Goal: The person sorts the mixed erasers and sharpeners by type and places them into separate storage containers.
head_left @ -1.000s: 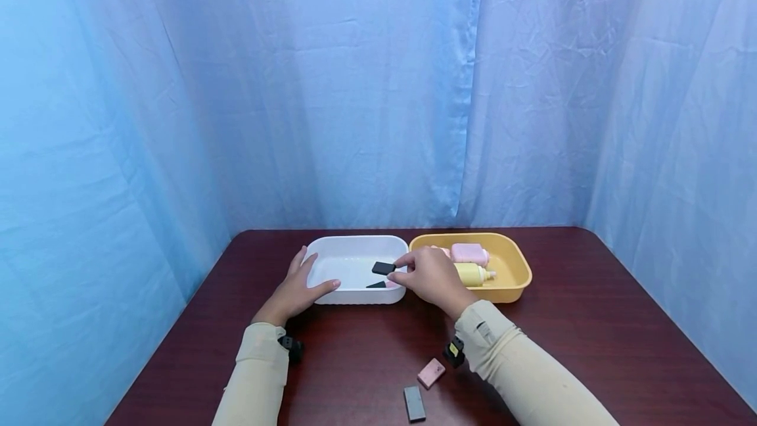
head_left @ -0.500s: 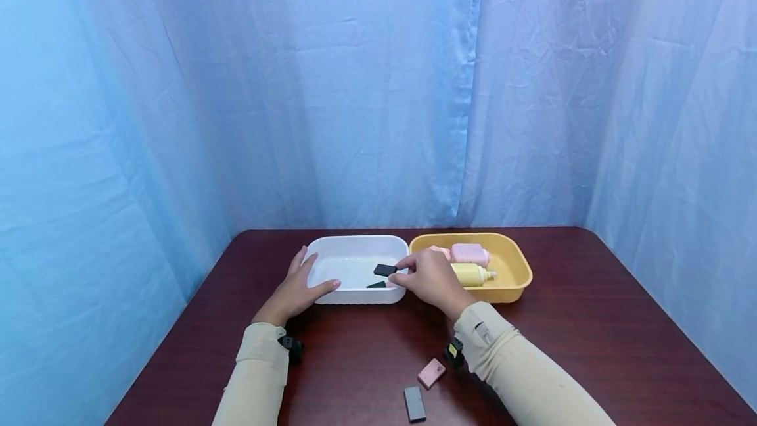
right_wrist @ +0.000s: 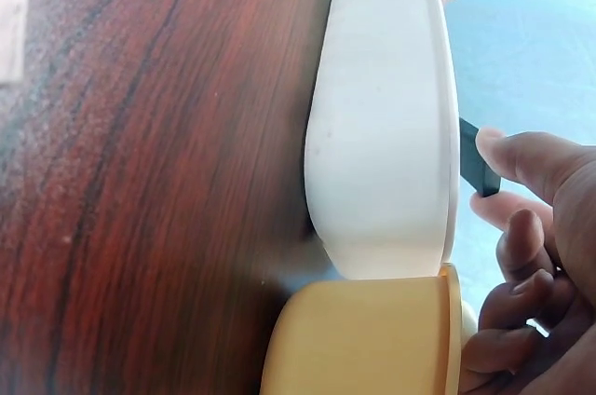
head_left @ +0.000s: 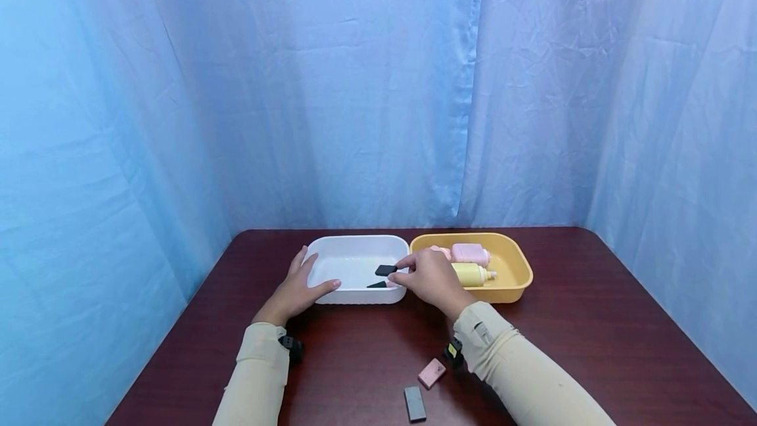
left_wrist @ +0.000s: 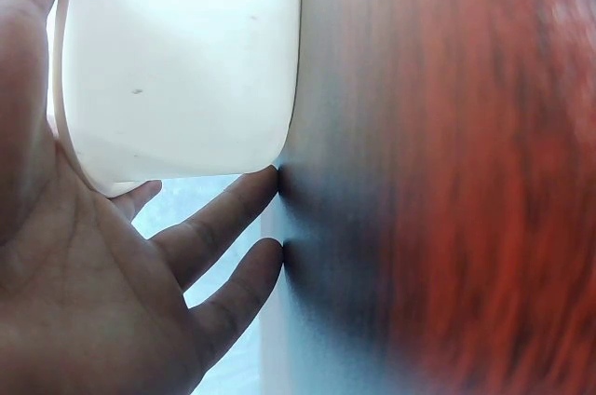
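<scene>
A small black rectangular block (head_left: 386, 269) is pinched between thumb and fingertips of my right hand (head_left: 434, 281), over the right part of a white plastic tray (head_left: 355, 296). In the right wrist view, the block (right_wrist: 478, 160) shows just past the tray's rim. My left hand (head_left: 296, 288) rests at the tray's left end, thumb across the front rim. The left wrist view has its fingers spread and nearly straight along the tray's outer wall. Inside the tray lies a dark pointed piece (head_left: 376, 284) with a bit of pink beside it.
Against the white tray's right side stands a yellow tray (head_left: 513, 294) with a pink bottle (head_left: 470, 254) and a yellow bottle (head_left: 472, 275). Closer on the dark wood table (head_left: 349, 360) lie a pink block (head_left: 432, 373) and a grey block (head_left: 414, 404). Blue curtains (head_left: 378, 84) surround the table.
My right hand has shifted very slightly right and down with the black block. The left hand stays in place.
</scene>
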A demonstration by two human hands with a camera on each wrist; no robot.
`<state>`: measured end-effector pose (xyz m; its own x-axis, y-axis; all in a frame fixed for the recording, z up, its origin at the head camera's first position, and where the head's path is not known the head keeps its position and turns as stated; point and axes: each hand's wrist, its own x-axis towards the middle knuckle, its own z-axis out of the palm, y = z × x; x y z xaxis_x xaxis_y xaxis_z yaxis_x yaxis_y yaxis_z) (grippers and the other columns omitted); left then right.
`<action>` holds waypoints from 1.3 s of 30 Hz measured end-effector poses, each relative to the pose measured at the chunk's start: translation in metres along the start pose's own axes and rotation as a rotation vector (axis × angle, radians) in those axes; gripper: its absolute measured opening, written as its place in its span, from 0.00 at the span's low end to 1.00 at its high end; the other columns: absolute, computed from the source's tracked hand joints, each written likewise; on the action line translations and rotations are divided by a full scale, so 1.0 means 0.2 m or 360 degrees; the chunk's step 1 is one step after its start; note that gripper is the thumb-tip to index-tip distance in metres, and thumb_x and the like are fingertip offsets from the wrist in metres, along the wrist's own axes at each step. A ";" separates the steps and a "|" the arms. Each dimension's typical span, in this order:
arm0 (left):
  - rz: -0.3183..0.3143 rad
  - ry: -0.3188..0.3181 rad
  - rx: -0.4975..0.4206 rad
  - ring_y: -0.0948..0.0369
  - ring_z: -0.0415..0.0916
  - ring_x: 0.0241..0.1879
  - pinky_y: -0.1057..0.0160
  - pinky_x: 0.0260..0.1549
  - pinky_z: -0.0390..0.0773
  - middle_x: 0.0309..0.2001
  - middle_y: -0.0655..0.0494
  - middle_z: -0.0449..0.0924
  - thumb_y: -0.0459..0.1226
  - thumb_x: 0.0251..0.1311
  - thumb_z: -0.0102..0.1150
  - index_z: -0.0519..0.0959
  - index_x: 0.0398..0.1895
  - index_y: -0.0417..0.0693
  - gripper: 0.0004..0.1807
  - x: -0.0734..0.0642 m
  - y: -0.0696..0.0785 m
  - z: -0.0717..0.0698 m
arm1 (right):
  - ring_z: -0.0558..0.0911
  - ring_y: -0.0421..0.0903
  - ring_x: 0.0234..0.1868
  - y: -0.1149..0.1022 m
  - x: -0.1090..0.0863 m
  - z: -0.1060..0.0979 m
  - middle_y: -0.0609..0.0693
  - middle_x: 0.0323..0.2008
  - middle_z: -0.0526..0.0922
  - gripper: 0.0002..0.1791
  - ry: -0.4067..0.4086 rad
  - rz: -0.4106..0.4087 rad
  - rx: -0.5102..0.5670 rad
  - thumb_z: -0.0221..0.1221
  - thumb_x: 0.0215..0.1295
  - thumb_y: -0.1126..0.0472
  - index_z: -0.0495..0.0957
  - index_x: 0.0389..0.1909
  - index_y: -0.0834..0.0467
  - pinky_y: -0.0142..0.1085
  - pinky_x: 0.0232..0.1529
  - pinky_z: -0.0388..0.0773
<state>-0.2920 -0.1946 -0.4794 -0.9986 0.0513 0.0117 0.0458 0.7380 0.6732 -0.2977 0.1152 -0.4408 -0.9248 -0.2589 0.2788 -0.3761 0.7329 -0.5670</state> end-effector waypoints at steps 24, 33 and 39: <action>0.0015 -0.0006 -0.0017 0.42 0.45 0.82 0.29 0.71 0.60 0.85 0.54 0.29 0.72 0.53 0.64 0.49 0.85 0.55 0.62 0.00 -0.01 0.00 | 0.76 0.38 0.22 -0.06 -0.07 -0.04 0.36 0.18 0.79 0.12 -0.0061 -0.0042 0.0050 0.75 0.58 0.47 0.92 0.41 0.47 0.33 0.25 0.73; 0.0007 -0.0013 -0.0009 0.42 0.46 0.82 0.29 0.71 0.60 0.85 0.54 0.29 0.72 0.53 0.64 0.49 0.85 0.55 0.62 0.00 -0.01 0.00 | 0.77 0.34 0.28 -0.04 -0.14 -0.02 0.32 0.25 0.85 0.05 -0.0076 -0.0097 0.0057 0.76 0.58 0.50 0.92 0.34 0.44 0.32 0.31 0.75; 0.0018 -0.0006 -0.0002 0.42 0.46 0.82 0.30 0.71 0.61 0.85 0.54 0.29 0.72 0.53 0.64 0.49 0.85 0.54 0.62 0.00 0.00 0.00 | 0.77 0.35 0.28 0.00 -0.18 -0.03 0.32 0.24 0.84 0.04 -0.0089 -0.0085 0.0068 0.76 0.58 0.50 0.92 0.32 0.43 0.32 0.29 0.75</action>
<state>-0.2913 -0.1952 -0.4794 -0.9979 0.0620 0.0166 0.0570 0.7363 0.6742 -0.2649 0.1293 -0.4457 -0.9045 -0.3328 0.2665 -0.4262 0.6900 -0.5850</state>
